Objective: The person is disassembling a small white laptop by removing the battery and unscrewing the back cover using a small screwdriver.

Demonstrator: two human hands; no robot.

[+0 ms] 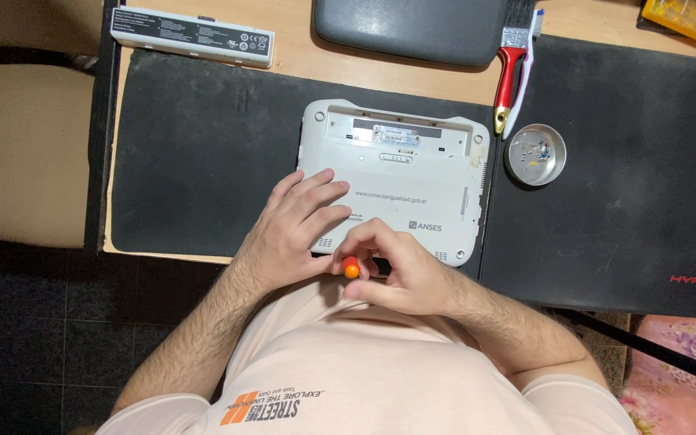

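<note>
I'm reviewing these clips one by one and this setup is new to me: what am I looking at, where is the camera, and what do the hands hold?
There is no machine here: one camera on a person's head looks down at their bare hands. The left hand rests flat on a small white laptop lying upside down on a dark mat. The right hand grips an orange-tipped screwdriver at the laptop's near edge. Around it lie a white battery pack, a red-handled brush and a small round metal dish holding small parts.
</note>
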